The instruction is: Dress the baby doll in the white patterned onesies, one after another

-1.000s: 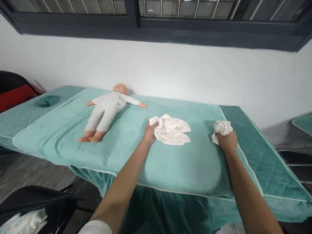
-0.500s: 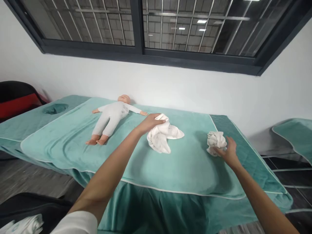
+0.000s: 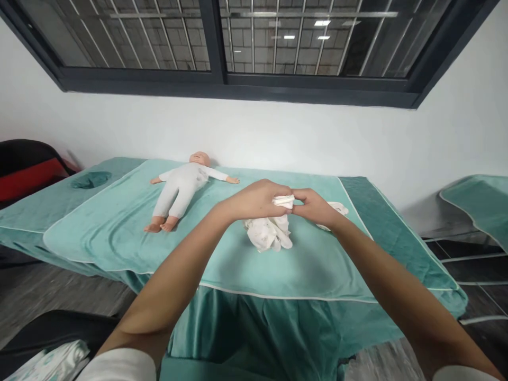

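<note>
My left hand (image 3: 264,200) is closed round a bunched white cloth (image 3: 269,234) with a faint small print, held above the bed. The cloth's loose folds hang below the fingers, and a rolled edge pokes out beside the thumb. At that edge, the thumb and forefinger of my right hand (image 3: 313,205) close on the same cloth, fingertips meeting those of the left. A second white cloth (image 3: 338,208) lies on the bed, partly hidden behind my right hand. To the left, a baby doll (image 3: 180,185) in a white long-sleeved suit lies on its back.
A green cover (image 3: 254,278) with pale piping is spread over the bed, which has a face hole (image 3: 91,180) at its left. Patterned folded fabric (image 3: 59,365) lies on a black seat at lower left. The wall and barred window are behind.
My right hand has let go of the second white cloth, now lying on the bed, and moved left to the cloth in my left hand. That cloth is more bunched up.
</note>
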`<state>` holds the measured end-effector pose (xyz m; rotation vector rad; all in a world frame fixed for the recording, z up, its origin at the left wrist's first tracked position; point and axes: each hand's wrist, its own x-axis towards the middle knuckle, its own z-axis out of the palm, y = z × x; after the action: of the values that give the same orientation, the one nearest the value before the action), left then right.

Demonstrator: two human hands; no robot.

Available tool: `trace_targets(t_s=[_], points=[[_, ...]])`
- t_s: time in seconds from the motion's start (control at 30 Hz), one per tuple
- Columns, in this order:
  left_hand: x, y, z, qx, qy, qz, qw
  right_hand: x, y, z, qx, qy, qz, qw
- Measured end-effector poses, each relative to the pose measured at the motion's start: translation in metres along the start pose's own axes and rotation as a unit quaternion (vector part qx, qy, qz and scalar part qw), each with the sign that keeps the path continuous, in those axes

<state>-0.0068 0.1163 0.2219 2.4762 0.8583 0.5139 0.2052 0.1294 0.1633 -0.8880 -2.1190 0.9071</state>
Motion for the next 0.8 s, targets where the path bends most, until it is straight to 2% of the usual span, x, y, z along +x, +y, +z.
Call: trace_targets(t_s=[0.1,0.2,0.33,0.4,0.43,0.5,0.57,0.63,0.7,0.8], points=[[-0.012,-0.008,-0.004,0.042,0.038,-0.023,0.998,0.010,-0.006,-0.002,-0.056,0.019,0.010,0.998],[-0.021,-0.018,-0.005,0.128,0.117,-0.073,0.982,0.012,-0.010,-0.006,-0.175,0.088,0.033,0.980],[-0.023,-0.026,0.001,0.213,0.225,-0.140,0.940,0.012,-0.009,-0.006,-0.371,0.184,0.069,0.907],[-0.023,-0.028,0.004,0.231,0.258,-0.147,0.926,0.011,0.003,-0.002,-0.412,0.205,0.062,0.886],[-0.024,-0.030,0.006,0.235,0.269,-0.148,0.922,0.010,0.012,0.000,-0.413,0.205,0.053,0.886],[-0.025,-0.036,0.009,0.240,0.278,-0.156,0.917,0.008,0.039,0.006,-0.382,0.196,0.030,0.903],[-0.028,-0.047,0.013,0.250,0.271,-0.179,0.912,0.004,0.073,0.013,-0.305,0.188,0.014,0.933],[-0.031,-0.062,0.022,0.262,0.250,-0.209,0.909,-0.003,0.112,0.022,-0.208,0.187,0.042,0.959],[-0.035,-0.079,0.036,0.262,0.216,-0.236,0.910,-0.014,0.150,0.030,-0.168,0.200,0.098,0.960],[-0.038,-0.099,0.065,0.227,0.159,-0.253,0.927,-0.037,0.194,0.036,-0.188,0.211,0.127,0.951]])
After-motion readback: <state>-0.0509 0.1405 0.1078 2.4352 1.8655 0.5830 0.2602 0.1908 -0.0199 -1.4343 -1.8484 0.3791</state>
